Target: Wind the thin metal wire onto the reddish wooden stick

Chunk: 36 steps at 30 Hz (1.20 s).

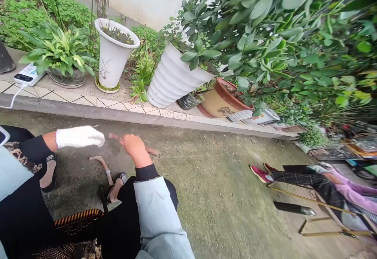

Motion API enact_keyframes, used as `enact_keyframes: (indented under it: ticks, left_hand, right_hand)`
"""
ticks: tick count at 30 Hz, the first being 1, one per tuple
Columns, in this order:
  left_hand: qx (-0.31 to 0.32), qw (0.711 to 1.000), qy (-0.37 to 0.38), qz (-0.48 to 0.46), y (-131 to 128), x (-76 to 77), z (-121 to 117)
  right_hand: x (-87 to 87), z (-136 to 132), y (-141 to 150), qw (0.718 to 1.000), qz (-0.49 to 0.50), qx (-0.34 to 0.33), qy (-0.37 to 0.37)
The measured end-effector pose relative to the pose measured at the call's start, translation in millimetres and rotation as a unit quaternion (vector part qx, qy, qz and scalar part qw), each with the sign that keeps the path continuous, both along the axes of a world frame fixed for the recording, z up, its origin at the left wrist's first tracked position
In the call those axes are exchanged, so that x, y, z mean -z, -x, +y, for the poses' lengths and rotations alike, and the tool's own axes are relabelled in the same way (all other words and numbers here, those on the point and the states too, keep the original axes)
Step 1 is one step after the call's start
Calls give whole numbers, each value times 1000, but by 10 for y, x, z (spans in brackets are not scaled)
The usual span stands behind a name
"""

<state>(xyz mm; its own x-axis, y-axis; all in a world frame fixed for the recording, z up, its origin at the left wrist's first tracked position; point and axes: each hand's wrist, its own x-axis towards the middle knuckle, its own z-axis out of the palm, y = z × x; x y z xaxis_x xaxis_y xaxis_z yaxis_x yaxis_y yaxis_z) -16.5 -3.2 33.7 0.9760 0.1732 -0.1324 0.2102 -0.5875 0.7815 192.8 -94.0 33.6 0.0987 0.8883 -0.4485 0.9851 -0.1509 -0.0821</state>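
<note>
My right hand (134, 146), bare, is closed round a short brown stick (151, 151). One end of the stick sticks out to the left of my fist and the other to the right. My left hand (81, 137), in a white glove, is just left of the stick's end, apart from it. Its fingers are curled and pressed together; whatever they hold, if anything, is hidden. On the ground below, between my feet, lies a bent brown stick (101, 164) with a pale band round its lower part.
A tiled ledge (85, 101) runs ahead, bearing a white flowerpot (112, 62), a ribbed white pot (173, 78), a brown-rimmed pot (218, 101) and a white power bank (31, 74) with a cable. At right sits another person (318, 184). A dark rounded object (290, 208) lies near them.
</note>
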Motion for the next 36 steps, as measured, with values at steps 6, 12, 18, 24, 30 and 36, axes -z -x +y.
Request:
enact_keyframes:
  ticks: [6, 12, 18, 24, 30, 36]
  left_hand:
    - [-155, 967, -202, 24, 78, 90, 297]
    - [-119, 972, -191, 70, -42, 230, 159]
    - [14, 989, -143, 39, -135, 197, -89]
    - [23, 981, -190, -7, -127, 262, -70]
    - [-3, 998, 5, -57, -168, 271, -42]
    - [-64, 969, 234, -50, -249, 421, -164]
  right_hand:
    - [-177, -143, 280, 912, 310, -251, 98]
    - [-316, -134, 77, 909, 361, -46, -201]
    - [-80, -43, 34, 955, 198, 40, -217]
    - [22, -63, 268, 998, 14, -53, 27]
    - [-192, -177, 133, 898, 376, -196, 115]
    - [-75, -81, -113, 849, 484, 156, -146]
